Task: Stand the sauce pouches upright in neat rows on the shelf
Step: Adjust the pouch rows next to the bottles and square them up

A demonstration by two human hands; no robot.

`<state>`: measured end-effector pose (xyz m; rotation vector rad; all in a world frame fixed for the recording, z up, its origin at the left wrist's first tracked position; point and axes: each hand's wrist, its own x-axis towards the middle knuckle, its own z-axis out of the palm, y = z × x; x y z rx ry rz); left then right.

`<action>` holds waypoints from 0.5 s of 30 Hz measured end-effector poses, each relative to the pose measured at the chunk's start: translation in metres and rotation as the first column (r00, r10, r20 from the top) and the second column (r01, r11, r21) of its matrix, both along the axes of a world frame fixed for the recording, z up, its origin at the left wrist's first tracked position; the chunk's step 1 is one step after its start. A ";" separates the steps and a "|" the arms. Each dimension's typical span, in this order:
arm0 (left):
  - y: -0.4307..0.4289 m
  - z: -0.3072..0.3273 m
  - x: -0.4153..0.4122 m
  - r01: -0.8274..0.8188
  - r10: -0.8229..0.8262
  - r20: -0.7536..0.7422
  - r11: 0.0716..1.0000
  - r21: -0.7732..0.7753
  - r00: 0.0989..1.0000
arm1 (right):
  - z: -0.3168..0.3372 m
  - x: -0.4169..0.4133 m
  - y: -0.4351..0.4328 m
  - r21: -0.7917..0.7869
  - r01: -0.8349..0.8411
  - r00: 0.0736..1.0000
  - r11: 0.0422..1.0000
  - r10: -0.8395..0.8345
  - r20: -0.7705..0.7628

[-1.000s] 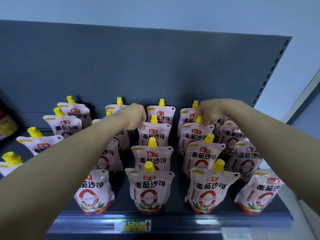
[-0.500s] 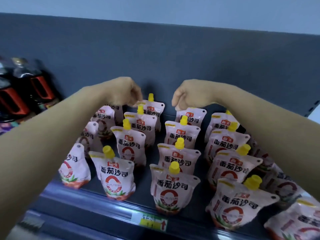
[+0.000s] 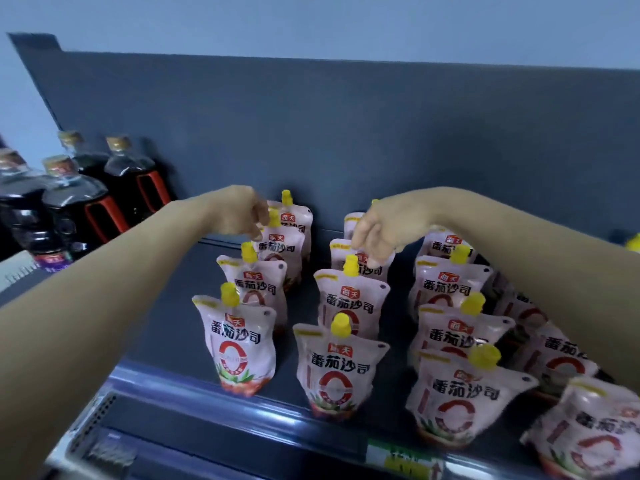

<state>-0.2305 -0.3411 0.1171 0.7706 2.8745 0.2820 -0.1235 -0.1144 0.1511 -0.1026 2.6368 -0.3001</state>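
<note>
Sauce pouches [image 3: 339, 368] upright in rows on the shelf [image 3: 299, 306], dark bottles [image 3: 74, 206] at left; left hand [image 3: 239, 211] curled at a rear cap [image 3: 274, 218], right hand [image 3: 388, 226] loosely curled over another pouch [image 3: 338, 251], its forearm [image 3: 540, 271] hiding further rows; grips undeterminable.

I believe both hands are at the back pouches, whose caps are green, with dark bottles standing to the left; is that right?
Not quite: the head view shows the caps are yellow, not green. The left hand and right hand are indeed at the back pouches, with dark bottles standing to the left.
</note>
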 end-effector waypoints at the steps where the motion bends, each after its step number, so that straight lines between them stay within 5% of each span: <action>1: -0.004 -0.003 -0.006 0.004 -0.004 0.005 1.000 0.000 1.000 | -0.002 0.000 -0.006 -0.011 0.012 1.000 1.000 -0.012 0.022; 6: -0.014 -0.020 -0.037 0.015 -0.008 -0.098 0.997 0.070 0.995 | -0.007 0.002 -0.025 0.053 0.070 0.997 0.996 -0.069 -0.025; 9: -0.016 -0.031 -0.051 0.071 -0.067 -0.041 0.992 0.104 0.997 | 0.001 0.001 -0.027 0.035 0.182 0.982 0.983 -0.179 -0.058; 15: -0.017 -0.049 -0.060 0.147 -0.163 0.046 0.957 0.250 0.986 | -0.006 -0.010 -0.019 0.134 0.344 0.882 0.929 -0.272 -0.384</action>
